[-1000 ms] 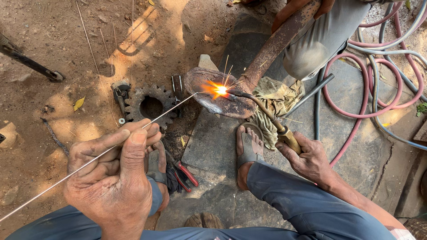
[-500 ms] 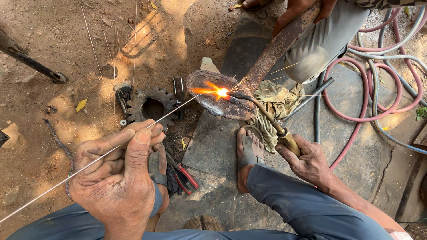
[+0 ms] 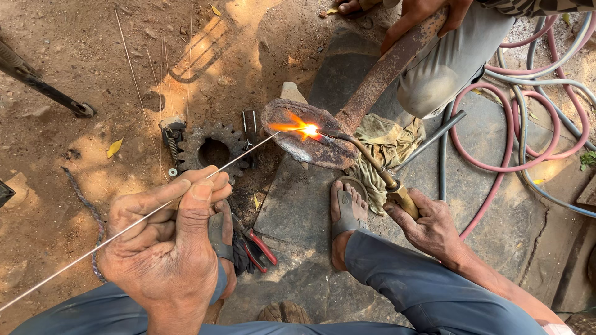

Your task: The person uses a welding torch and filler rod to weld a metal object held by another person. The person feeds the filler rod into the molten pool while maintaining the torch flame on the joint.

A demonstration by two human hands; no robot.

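My left hand (image 3: 167,242) pinches a long thin filler rod (image 3: 242,154) whose far tip reaches the glowing spot on a rusty spade-like metal blade (image 3: 307,133). My right hand (image 3: 428,226) grips the brass handle of a gas torch (image 3: 379,170); its bent nozzle points at the blade, where an orange flame (image 3: 298,128) burns. Another person's hands (image 3: 422,15) at the top hold the blade's rusty handle (image 3: 388,68). My sandalled right foot (image 3: 346,214) rests on the stone slab just below the blade.
A toothed gear (image 3: 214,152) and red-handled pliers (image 3: 257,245) lie on the dirt by my left foot. A dirty rag (image 3: 388,146) sits under the torch. Pink and grey hoses (image 3: 528,105) coil at the right. Spare rods (image 3: 139,93) lie on the ground.
The flame at the blade has stretched out to the left. My hands, rod and torch have stayed almost still over the blade.
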